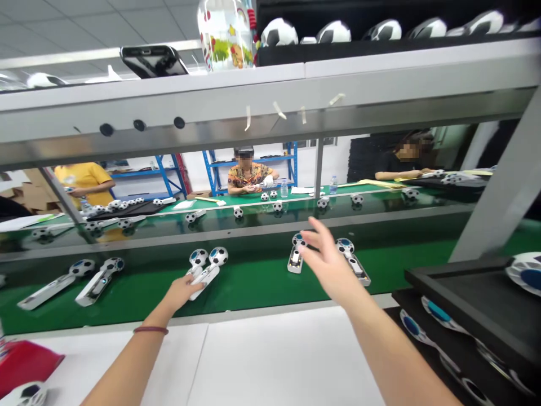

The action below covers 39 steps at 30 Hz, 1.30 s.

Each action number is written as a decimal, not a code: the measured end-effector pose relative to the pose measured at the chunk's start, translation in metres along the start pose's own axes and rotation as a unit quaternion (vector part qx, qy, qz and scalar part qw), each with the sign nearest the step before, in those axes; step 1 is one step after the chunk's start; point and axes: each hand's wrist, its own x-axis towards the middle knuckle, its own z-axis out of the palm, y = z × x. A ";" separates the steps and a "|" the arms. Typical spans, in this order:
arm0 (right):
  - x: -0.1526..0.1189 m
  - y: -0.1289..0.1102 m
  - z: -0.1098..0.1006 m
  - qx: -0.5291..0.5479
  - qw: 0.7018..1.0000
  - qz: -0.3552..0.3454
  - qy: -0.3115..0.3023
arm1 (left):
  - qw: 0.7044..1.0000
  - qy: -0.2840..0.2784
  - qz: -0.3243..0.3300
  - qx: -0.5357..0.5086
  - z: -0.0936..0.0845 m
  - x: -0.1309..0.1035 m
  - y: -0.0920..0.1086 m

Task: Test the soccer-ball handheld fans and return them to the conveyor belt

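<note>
On the green belt, my left hand point(182, 292) is closed on a white handle with a soccer-ball-patterned round head point(207, 276). A second, similar soccer-ball piece point(198, 257) lies against it; its handle is partly hidden, and whether my fingers grip it too I cannot tell. My right hand point(328, 260) is open, fingers apart, above the belt. Just left of it lies a soccer-ball piece point(295, 260) with its handle's inside exposed. To its right, partly behind my wrist, is another opened soccer-ball piece point(358, 268).
Two more soccer-ball pieces point(95, 287) lie at the belt's left. Black trays point(465, 293) holding ball-patterned parts are stacked at right. A white worktop point(253, 361) is in front, a red container point(27, 366) at left. A shelf point(270, 90) crosses overhead; people sit beyond.
</note>
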 end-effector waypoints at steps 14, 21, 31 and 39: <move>-0.031 -0.024 0.039 0.370 0.926 0.062 -0.046 | 0.937 0.054 0.211 -0.272 0.017 -0.162 0.188; -0.031 -0.029 0.039 0.447 0.891 0.073 -0.037 | 0.847 -0.039 0.177 -0.500 0.010 -0.146 0.169; -0.010 -0.004 0.038 0.467 0.844 0.261 -0.036 | 0.778 -0.199 0.047 -0.593 0.017 -0.146 0.175; 0.003 0.047 0.046 0.391 0.866 0.291 -0.117 | 0.733 -0.157 -0.077 -0.657 0.024 -0.133 0.174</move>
